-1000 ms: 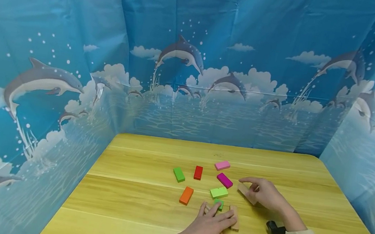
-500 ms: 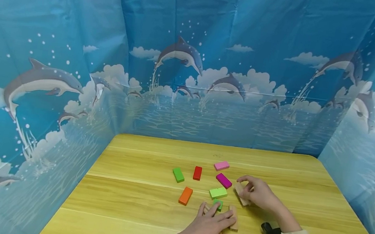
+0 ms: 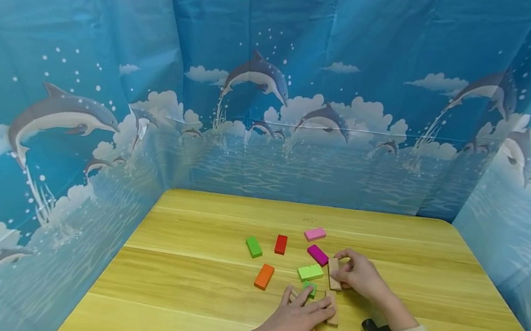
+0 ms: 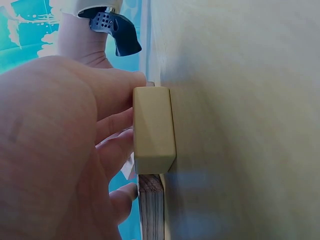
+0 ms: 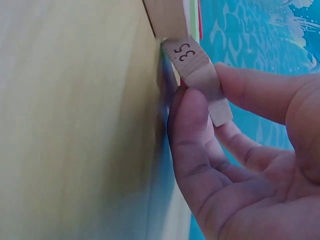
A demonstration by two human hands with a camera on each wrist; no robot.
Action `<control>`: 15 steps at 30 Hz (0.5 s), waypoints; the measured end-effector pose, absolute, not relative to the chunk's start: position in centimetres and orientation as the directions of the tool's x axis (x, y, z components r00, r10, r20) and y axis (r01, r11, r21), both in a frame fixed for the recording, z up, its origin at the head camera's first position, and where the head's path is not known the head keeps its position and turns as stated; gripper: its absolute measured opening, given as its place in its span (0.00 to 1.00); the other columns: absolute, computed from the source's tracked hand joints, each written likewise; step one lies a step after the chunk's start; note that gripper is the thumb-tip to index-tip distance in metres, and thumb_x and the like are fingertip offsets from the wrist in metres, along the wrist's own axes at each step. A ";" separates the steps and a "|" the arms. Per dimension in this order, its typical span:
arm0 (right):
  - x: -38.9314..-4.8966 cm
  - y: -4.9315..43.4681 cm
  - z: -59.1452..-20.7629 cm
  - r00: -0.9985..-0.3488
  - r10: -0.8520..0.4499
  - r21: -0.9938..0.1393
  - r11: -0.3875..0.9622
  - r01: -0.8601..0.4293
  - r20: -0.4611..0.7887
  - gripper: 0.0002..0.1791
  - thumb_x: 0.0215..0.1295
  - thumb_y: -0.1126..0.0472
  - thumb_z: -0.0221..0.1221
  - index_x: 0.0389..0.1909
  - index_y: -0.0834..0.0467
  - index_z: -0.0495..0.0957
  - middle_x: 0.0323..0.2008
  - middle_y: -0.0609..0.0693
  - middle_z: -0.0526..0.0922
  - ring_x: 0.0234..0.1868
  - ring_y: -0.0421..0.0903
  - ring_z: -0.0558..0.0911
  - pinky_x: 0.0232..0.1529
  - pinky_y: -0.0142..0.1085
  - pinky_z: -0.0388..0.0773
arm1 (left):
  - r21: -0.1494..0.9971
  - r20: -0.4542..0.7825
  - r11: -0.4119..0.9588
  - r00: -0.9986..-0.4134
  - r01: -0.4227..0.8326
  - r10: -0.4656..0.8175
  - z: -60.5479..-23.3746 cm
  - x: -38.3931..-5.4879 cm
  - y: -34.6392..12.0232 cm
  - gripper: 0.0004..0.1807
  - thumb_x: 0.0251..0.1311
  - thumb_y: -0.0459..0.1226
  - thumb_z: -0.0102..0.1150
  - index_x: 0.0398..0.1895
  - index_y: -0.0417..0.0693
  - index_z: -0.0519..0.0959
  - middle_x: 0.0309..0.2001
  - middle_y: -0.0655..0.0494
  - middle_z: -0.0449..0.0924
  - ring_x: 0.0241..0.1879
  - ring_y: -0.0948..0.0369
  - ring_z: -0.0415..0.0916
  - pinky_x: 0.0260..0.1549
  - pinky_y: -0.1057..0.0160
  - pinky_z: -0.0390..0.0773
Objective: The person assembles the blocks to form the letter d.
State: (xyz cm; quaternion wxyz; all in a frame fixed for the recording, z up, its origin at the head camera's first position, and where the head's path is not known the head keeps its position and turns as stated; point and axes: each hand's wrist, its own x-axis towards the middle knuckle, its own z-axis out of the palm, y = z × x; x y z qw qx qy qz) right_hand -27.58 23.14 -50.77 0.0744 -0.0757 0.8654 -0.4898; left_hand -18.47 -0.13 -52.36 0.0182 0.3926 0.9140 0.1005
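Note:
My right hand point(image 3: 365, 278) pinches a plain wooden domino block point(image 3: 334, 274) between thumb and fingers, standing it at a tilt near the table; the right wrist view shows a printed "35" on this block point(image 5: 186, 54). My left hand point(image 3: 291, 325) lies spread over several blocks, fingers resting on them. Under its fingertips are a plain wooden block point(image 3: 333, 315) and a green block point(image 3: 311, 292), both partly covered. Close up in the left wrist view, a pale wooden block point(image 4: 154, 127) sits by the fingers, with another wooden block point(image 4: 151, 210) beyond it.
Loose dominoes lie on the yellow wooden table point(image 3: 169, 287): lime point(image 3: 310, 272), magenta point(image 3: 318, 255), pink point(image 3: 315, 234), red point(image 3: 281, 244), green point(image 3: 253, 247) and orange point(image 3: 263, 276). A blue dolphin-print curtain point(image 3: 255, 170) hangs behind the table and at its sides.
My right hand has moved left with its wooden block, bringing it close to the lime and magenta dominoes and turning it more upright in the head view. My left hand has stayed in place.

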 end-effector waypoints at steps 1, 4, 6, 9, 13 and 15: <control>-27.5 23.0 -50.8 -0.978 -0.199 -0.863 0.503 -0.049 -0.060 0.24 0.67 0.65 0.64 0.61 0.64 0.71 0.30 0.55 0.81 0.29 0.51 0.83 0.32 0.42 0.82 | 0.199 0.044 0.672 -0.691 0.714 0.721 -52.3 -18.5 -0.1 0.29 0.76 0.58 0.41 0.78 0.75 0.56 0.77 0.75 0.48 0.78 0.52 0.42 0.67 0.32 0.50; -27.4 22.6 -50.9 -0.980 -0.187 -0.866 0.499 -0.033 -0.070 0.24 0.67 0.65 0.65 0.61 0.65 0.71 0.30 0.55 0.81 0.29 0.50 0.83 0.33 0.42 0.82 | 0.196 0.044 0.674 -0.693 0.712 0.719 -52.3 -18.4 -0.1 0.30 0.76 0.58 0.41 0.78 0.75 0.56 0.77 0.75 0.48 0.78 0.53 0.41 0.67 0.32 0.50; -27.2 22.4 -50.9 -0.980 -0.188 -0.864 0.502 -0.035 -0.069 0.24 0.67 0.65 0.65 0.60 0.65 0.71 0.30 0.55 0.82 0.29 0.50 0.83 0.32 0.42 0.82 | 0.194 0.044 0.676 -0.694 0.711 0.718 -52.3 -18.4 0.0 0.29 0.76 0.58 0.41 0.78 0.75 0.56 0.77 0.76 0.48 0.78 0.53 0.41 0.68 0.32 0.50; -26.9 22.2 -50.7 -0.980 -0.185 -0.863 0.505 -0.033 -0.070 0.24 0.66 0.65 0.65 0.60 0.66 0.71 0.30 0.55 0.82 0.28 0.50 0.83 0.32 0.43 0.82 | 0.187 0.049 0.677 -0.694 0.712 0.718 -52.4 -18.4 0.0 0.29 0.76 0.58 0.41 0.78 0.75 0.57 0.77 0.76 0.48 0.78 0.53 0.42 0.67 0.32 0.51; -26.9 22.1 -50.8 -0.983 -0.167 -0.864 0.504 -0.018 -0.077 0.24 0.66 0.65 0.65 0.59 0.66 0.71 0.30 0.55 0.83 0.28 0.50 0.83 0.32 0.42 0.82 | 0.183 0.049 0.677 -0.694 0.713 0.718 -52.5 -18.5 0.0 0.29 0.76 0.58 0.41 0.78 0.76 0.57 0.77 0.76 0.48 0.78 0.53 0.42 0.67 0.32 0.51; -27.0 22.0 -50.8 -0.984 -0.162 -0.862 0.507 -0.014 -0.079 0.23 0.67 0.64 0.65 0.59 0.66 0.71 0.30 0.55 0.83 0.29 0.50 0.84 0.32 0.42 0.82 | 0.184 0.046 0.676 -0.693 0.714 0.719 -52.5 -18.5 0.0 0.29 0.76 0.58 0.41 0.78 0.76 0.57 0.77 0.76 0.48 0.78 0.53 0.42 0.67 0.32 0.50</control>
